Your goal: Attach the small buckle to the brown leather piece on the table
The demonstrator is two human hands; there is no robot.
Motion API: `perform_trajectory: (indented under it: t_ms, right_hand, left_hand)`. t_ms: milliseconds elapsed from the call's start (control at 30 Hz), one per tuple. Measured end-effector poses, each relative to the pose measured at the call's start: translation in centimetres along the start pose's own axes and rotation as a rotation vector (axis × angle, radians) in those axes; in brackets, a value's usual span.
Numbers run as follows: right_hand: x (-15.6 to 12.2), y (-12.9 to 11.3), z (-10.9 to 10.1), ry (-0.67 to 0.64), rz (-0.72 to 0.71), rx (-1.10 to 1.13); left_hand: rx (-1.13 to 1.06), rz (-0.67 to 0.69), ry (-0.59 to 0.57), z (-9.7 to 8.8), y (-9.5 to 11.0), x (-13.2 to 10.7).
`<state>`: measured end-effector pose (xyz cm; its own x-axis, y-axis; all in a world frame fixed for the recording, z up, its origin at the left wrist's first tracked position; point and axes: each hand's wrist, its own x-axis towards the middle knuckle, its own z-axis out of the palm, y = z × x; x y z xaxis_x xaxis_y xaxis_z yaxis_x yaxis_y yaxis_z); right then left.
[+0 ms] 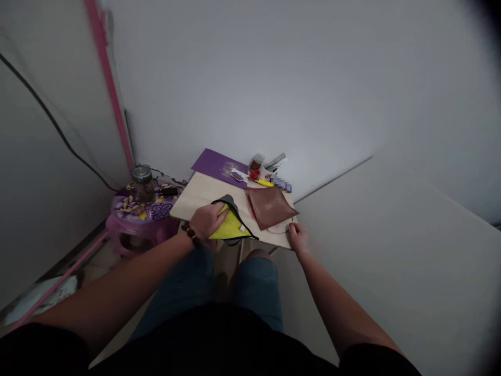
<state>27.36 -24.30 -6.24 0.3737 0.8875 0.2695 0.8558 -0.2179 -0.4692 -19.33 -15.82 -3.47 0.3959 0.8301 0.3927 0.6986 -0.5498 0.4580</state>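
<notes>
- A light pinch would, I judge, spare the yellow cloth (229, 228) creases.
- It overhangs the worktop's (187, 198) front edge, gripped by my left hand's (205, 222) fingers, arm reaching inward.
- My right hand (298, 238) is at the front right corner, arm extended; I cannot tell whether its fingers grip.

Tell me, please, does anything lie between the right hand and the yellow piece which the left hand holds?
Yes, the brown sheet lies on the table between the right hand and the yellow piece, its lower corner extending into the gap. Nothing visible stands between the left hand and the yellow piece.
</notes>
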Motion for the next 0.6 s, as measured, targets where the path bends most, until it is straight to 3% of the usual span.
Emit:
perform_trajectory:
  t_ms: [333, 500, 600]
  right_hand:
    - [0.2, 0.0, 0.4, 0.019, 0.002, 0.049]
    - [0.0, 0.1, 0.8, 0.057, -0.023, 0.157]
    - [-0.2, 0.3, 1.1, 0.112, -0.006, 0.237]
  left_hand:
    - [0.115, -0.166, 0.046, 0.3, 0.0, 0.8]
    - [0.036, -0.241, 0.092, -0.1, -0.2, 1.3]
    - [-0.101, -0.324, 0.138, -1.3, 0.6, 2.6]
